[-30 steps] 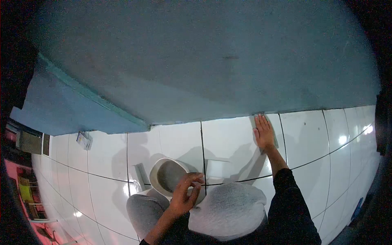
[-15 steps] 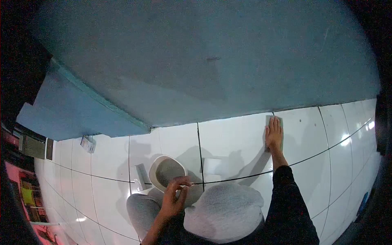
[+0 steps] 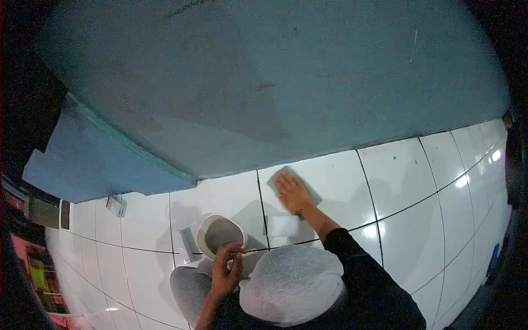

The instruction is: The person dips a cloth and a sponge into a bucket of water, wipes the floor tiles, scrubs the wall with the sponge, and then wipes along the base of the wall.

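My right hand [image 3: 292, 192] lies flat with its fingers stretched on a grey-green cloth or pad [image 3: 315, 198], pressed to the white tiled floor [image 3: 335, 176] near the foot of the wall. My left hand [image 3: 226, 269] is raised by the near rim of a white bucket [image 3: 202, 228], its fingers curled towards the thumb. Whether it holds anything small is too unclear to tell. Greyish contents [image 3: 221, 232] show inside the bucket. Between the bucket and my right arm, a white block-like object [image 3: 283, 225] sits on the floor.
A blue-grey wall [image 3: 330, 82] rises ahead, with a projecting corner [image 3: 132, 146] at the left. A small printed packet [image 3: 116, 205] lies against the wall at the left. Beside the bucket is a flat pale piece [image 3: 183, 245]. My knees are at the bottom.
My right hand and the pad under it first moved right along the wall's foot, then swept left across the floor. My left hand has shifted slightly left and stays near the bucket.
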